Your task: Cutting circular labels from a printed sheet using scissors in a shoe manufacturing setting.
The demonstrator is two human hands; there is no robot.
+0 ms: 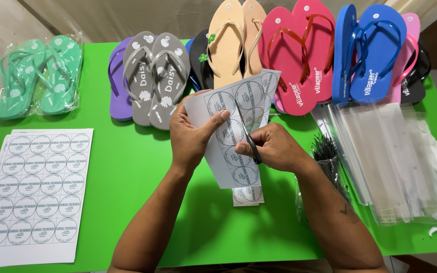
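Flip-flops line the green table behind the hands: left hand pinching a label sheet, right hand gripping scissors.

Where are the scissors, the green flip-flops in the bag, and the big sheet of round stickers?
scissors (249, 140), head view, on the blades.
green flip-flops (36, 76), head view, on the bagged pair's soles.
sticker sheet (34, 189), head view, on its middle.

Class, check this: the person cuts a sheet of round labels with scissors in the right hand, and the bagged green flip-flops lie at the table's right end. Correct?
Not quite. The head view shows the bagged green flip-flops at the table's left end. The right hand does hold the scissors, cutting the label sheet.
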